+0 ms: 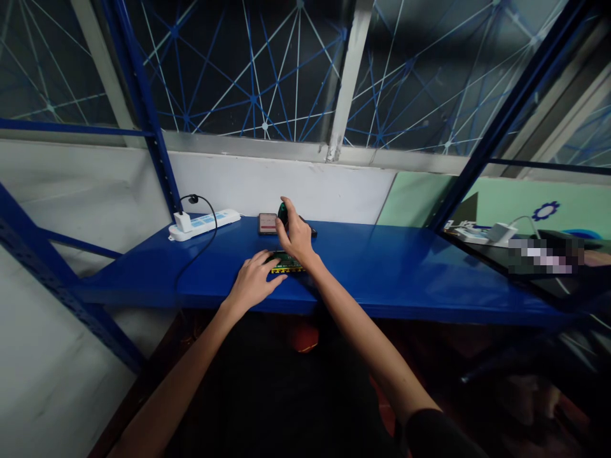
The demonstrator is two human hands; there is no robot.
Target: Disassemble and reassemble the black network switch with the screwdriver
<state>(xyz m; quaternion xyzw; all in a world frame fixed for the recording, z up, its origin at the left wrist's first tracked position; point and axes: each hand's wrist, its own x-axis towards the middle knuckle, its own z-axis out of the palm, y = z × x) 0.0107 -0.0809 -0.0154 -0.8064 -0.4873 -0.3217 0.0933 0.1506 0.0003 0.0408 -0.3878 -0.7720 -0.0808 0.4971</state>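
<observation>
On the blue table [382, 267] in front of me lies a green board with a yellow edge [286, 270], which looks like a circuit board. My left hand [252, 280] rests at its left end, fingers over the top and thumb along the near side. Above the board, my right hand [296, 236] is closed around a dark tool with a green end [283, 214]. The tool's lower part is hidden, so I cannot tell its exact kind or whether it touches the board. Just behind the hands lies a small flat case with a pale face [268, 223].
To the left stands a white power strip [205, 224] with a plug and a black cable [210, 238] trailing over the table's front edge. Blue metal posts [157, 159] rise at both sides. At the far right, a white adapter [501, 233] lies near a dark surface.
</observation>
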